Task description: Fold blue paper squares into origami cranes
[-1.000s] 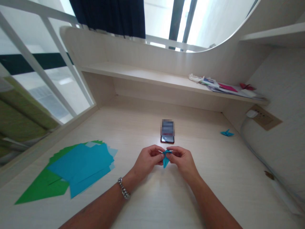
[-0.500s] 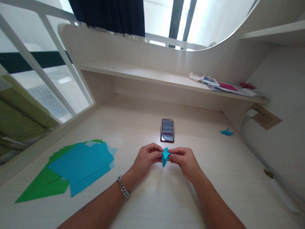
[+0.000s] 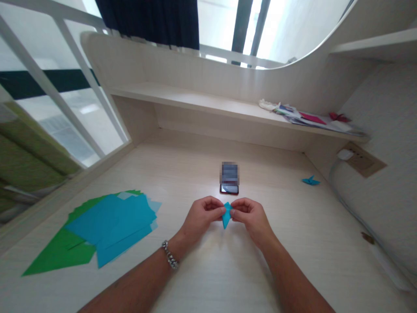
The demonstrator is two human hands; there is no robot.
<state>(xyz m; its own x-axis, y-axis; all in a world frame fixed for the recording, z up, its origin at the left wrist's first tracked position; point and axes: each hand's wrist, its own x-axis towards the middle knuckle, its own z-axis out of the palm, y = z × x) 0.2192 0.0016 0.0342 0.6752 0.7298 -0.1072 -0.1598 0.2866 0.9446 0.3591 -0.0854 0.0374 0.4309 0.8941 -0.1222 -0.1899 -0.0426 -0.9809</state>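
Between my two hands is a small folded piece of blue origami paper [image 3: 227, 216], shaped like a narrow kite with its point toward me. My left hand [image 3: 202, 214] pinches its left edge between thumb and fingers. On the other edge, my right hand [image 3: 248, 213] pinches it the same way. Both hands are just above the desk, and the fingertips hide the paper's sides. A phone [image 3: 229, 178] lies just beyond the hands, its screen blurred. Far to the right sits a finished-looking blue folded paper figure [image 3: 311, 181].
Blue paper sheets [image 3: 120, 221] overlap green sheets [image 3: 61, 256] on the left of the desk. Papers [image 3: 306, 116] lie on the back shelf [image 3: 195, 100]. A plugged-in cable [image 3: 345, 204] runs along the right wall from a socket [image 3: 366, 161].
The flap at the top of the blue paper now lies flat against the rest, so the piece looks like a narrow kite. Both hands stay in nearly the same place.
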